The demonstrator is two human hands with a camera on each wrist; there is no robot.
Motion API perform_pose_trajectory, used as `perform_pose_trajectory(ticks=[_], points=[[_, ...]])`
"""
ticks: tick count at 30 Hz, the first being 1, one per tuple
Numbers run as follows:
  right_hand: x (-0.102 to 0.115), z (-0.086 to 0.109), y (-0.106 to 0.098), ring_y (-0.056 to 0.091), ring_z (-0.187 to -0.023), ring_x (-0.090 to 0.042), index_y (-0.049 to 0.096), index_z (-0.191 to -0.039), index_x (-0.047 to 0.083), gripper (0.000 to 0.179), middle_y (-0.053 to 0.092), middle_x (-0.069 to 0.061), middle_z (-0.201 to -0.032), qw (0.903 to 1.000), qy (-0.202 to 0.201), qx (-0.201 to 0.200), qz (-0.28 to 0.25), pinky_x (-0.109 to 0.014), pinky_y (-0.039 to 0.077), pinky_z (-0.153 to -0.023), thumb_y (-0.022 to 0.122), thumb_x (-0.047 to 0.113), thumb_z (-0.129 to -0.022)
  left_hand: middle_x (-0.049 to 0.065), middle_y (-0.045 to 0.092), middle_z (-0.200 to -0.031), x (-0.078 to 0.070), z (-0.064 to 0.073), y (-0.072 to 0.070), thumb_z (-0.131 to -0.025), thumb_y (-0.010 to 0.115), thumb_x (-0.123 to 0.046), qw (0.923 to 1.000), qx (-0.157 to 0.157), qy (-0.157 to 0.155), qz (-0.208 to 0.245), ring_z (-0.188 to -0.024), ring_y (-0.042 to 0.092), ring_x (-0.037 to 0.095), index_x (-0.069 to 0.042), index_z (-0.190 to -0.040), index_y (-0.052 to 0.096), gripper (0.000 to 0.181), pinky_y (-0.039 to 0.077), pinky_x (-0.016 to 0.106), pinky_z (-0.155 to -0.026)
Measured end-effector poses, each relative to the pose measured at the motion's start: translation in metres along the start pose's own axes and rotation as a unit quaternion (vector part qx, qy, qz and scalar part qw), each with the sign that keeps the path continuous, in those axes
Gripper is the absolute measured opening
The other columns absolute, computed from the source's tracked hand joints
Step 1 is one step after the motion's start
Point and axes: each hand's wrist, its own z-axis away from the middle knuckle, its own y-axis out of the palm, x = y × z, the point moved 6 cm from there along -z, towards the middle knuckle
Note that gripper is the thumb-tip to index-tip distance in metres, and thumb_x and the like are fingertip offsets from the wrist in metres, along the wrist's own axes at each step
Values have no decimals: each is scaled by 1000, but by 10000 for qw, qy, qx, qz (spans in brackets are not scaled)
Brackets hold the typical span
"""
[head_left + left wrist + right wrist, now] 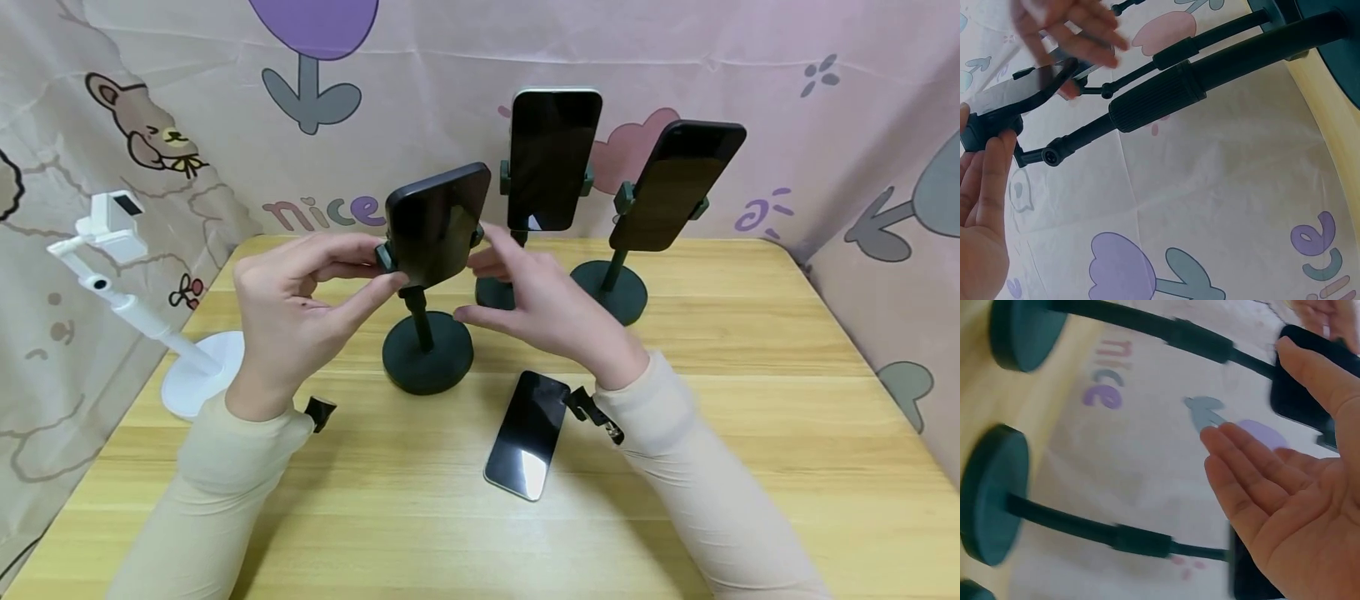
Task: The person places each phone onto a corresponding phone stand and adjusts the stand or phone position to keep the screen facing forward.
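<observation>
A dark smartphone (pixel 438 221) sits tilted in the clamp of a dark green phone stand (pixel 427 358). My left hand (pixel 288 296) pinches the clamp's left side, its thumb near the phone's lower left corner. In the left wrist view, the fingers lie against the clamp block (pixel 982 134). My right hand (pixel 551 308) is beside the phone's right edge with extended fingers, holding nothing. In the right wrist view, its palm (pixel 1304 525) is turned up near the stand; whether a fingertip touches the clamp's right side cannot be made out.
Two more green stands hold a pale-edged phone (pixel 555 158) and a black phone (pixel 678 187) at the back. Another phone (pixel 528 437) lies face up on the wooden table (pixel 420 517). A white stand (pixel 202 371) stands at left. A printed cloth (pixel 450 92) hangs behind.
</observation>
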Motion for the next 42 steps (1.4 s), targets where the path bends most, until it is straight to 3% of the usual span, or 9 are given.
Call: perform_pose_trajectory(ticks=[5,14,17,28,34,37,42], points=[[-13,-12,24,71,-130,-23,57,-143,15,52,71,-8,-140,9990,90,432,-103,-43,57,-114,80,32,-99,10,82,-94,2,1,-3,-73,91,13,9999,-19,-49,137,-85,80,7,6,-100,82,29,65,23,-81],[-27,-45,66,67,-135,-28,61,-143,12,39,67,-11,-145,9923,150,974,-748,-46,54,-117,69,22,-106,-2,82,-94,8,2,-8,-81,93,-3,9996,-92,-103,238,-79,79,4,7,-102,81,26,64,19,-75],[-28,-51,73,69,-133,-27,60,-143,12,38,68,-10,-142,9902,135,1017,-944,-44,56,-115,68,18,-106,-3,82,-94,11,1,-9,-81,93,0,9991,-120,-175,354,-78,80,5,9,-102,80,26,64,20,-75],[-27,-58,77,75,-105,-18,62,-133,11,34,73,-7,-119,9914,-73,667,-1124,-29,63,-97,75,17,-102,-2,83,-94,17,-1,-11,-80,90,7,9967,-152,-368,702,-80,81,10,13,-104,78,27,65,22,-76],[-26,-57,75,69,-94,-18,66,-122,10,24,73,-5,-112,9935,-247,584,-942,-27,60,-86,75,20,-102,-4,82,-87,23,-1,-14,-83,92,-2,9937,-306,-678,837,-72,79,7,13,-103,78,28,59,15,-65],[-26,-57,76,66,-91,-18,67,-119,10,21,72,-6,-110,9939,-275,581,-897,-26,58,-83,75,20,-102,-2,82,-85,26,0,-15,-84,92,-4,9894,-339,-867,1117,-70,79,8,11,-102,79,28,58,15,-63],[-26,-56,78,66,-94,-18,69,-119,9,20,73,-6,-110,9936,-385,569,-896,-27,58,-85,74,19,-103,2,82,-86,27,-1,-15,-86,88,2,9838,-301,-1015,1444,-72,80,12,10,-103,78,21,64,20,-71]])
